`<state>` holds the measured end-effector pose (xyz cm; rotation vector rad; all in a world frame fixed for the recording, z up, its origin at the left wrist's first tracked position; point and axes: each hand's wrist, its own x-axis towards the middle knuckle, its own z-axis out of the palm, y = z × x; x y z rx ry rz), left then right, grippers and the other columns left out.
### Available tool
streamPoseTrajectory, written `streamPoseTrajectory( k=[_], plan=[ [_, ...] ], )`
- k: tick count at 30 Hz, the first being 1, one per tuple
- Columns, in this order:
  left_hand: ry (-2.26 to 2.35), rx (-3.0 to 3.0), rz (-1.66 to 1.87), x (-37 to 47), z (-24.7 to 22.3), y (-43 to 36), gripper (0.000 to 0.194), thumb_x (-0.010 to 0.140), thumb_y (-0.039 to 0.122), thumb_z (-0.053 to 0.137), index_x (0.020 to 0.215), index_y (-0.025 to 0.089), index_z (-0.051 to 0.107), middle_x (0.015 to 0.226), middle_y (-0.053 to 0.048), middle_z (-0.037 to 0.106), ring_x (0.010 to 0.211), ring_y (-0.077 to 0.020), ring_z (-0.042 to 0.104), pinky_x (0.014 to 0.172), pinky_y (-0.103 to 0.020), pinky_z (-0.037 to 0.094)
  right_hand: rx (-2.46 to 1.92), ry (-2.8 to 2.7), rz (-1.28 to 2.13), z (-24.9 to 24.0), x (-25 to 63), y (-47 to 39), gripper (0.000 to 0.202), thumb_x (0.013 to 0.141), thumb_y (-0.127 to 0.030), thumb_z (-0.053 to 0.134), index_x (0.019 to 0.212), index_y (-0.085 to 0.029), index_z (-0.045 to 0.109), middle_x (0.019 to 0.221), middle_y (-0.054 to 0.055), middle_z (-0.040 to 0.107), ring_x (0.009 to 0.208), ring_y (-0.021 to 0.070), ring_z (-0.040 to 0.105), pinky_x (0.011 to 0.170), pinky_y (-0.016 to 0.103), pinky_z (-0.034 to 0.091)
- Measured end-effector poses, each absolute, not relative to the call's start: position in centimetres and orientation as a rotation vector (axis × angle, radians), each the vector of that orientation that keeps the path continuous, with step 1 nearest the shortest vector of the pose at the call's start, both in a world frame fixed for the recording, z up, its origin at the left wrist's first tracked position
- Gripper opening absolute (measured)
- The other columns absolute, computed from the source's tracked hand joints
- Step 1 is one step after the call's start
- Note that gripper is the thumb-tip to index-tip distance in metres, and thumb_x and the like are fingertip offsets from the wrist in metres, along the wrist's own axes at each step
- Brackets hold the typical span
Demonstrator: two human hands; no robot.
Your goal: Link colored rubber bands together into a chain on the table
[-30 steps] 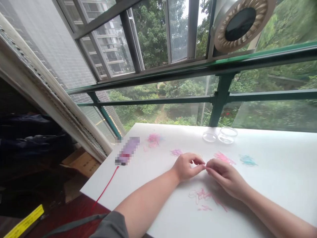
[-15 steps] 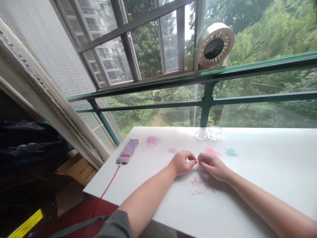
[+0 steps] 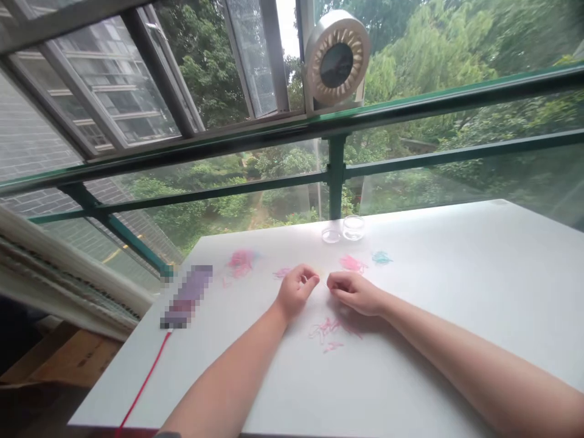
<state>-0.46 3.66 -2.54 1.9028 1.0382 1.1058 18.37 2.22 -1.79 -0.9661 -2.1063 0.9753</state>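
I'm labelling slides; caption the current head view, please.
Two bare hands above a white tabletop, among small heaps of thin pink, purple and teal strips.

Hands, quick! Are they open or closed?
Left hand: pinched closed; can't tell if holding anything.
Right hand: curled closed; can't tell if holding anything.

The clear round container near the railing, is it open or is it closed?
Open, it seems: the clear round container shows a bare rim, and a flat clear disc, perhaps its lid, lies beside it.

No readable text or labels.
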Motion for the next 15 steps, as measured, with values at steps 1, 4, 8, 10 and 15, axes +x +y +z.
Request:
streamPoseTrajectory(
  k=[1, 4, 8, 10, 15],
  plan=[
    [1.043, 1.844, 1.145, -0.5, -2.7, 3.7, 0.017, 0.08, 0.031, 0.052, 0.079, 0.014, 0.055, 0.074, -0.002, 0.058, 0.07, -0.0104, 0.051, 0.068, -0.023, 0.041, -0.96, -2.113, 0.982, -1.7, 18.4, 2.1, 0.009, 0.071, -0.01, 0.041, 0.066, -0.017, 0.043, 0.059, -0.005, 0.037, 0.055, 0.008, 0.035, 0.052, 0.021, 0.029],
    [1.068, 1.739, 1.213, -0.7, -2.7, 3.7, 0.018, 0.081, 0.032, 0.051, 0.08, 0.014, 0.053, 0.073, -0.001, 0.056, 0.068, -0.0103, 0.05, 0.068, -0.023, 0.041, -0.925, -2.147, 0.978, -1.3, 18.4, 1.6, 0.012, 0.07, -0.007, 0.04, 0.066, -0.017, 0.043, 0.06, -0.004, 0.039, 0.057, 0.0081, 0.035, 0.054, 0.021, 0.031],
    [1.015, 1.976, 1.008, -0.8, -1.8, 2.8, 0.015, 0.079, 0.029, 0.053, 0.075, 0.015, 0.056, 0.073, -0.002, 0.057, 0.073, -0.0121, 0.052, 0.072, -0.025, 0.041, -0.88, -2.193, 0.962, -1.1, 18.5, 1.1, 0.014, 0.069, -0.005, 0.041, 0.069, -0.018, 0.046, 0.061, -0.004, 0.042, 0.057, 0.0082, 0.037, 0.055, 0.021, 0.033],
    [0.929, 2.094, 0.843, -0.7, -1.2, 2.3, 0.012, 0.077, 0.026, 0.055, 0.076, 0.015, 0.059, 0.075, -0.003, 0.059, 0.075, -0.0131, 0.053, 0.074, -0.026, 0.041, -0.863, -2.198, 0.981, -1.2, 18.6, 0.9, 0.013, 0.069, -0.005, 0.041, 0.069, -0.018, 0.046, 0.061, -0.003, 0.044, 0.057, 0.0081, 0.038, 0.055, 0.02, 0.033],
    [0.926, 2.092, 0.732, -0.6, -0.4, 1.9, 0.009, 0.077, 0.023, 0.053, 0.077, 0.016, 0.059, 0.076, -0.004, 0.06, 0.075, -0.0134, 0.054, 0.073, -0.026, 0.042, -0.904, -2.147, 1.035, -1.2, 19.0, 0.6, 0.01, 0.074, -0.01, 0.044, 0.07, -0.018, 0.048, 0.061, -0.002, 0.046, 0.055, 0.0085, 0.04, 0.053, 0.021, 0.034]
  ],
)
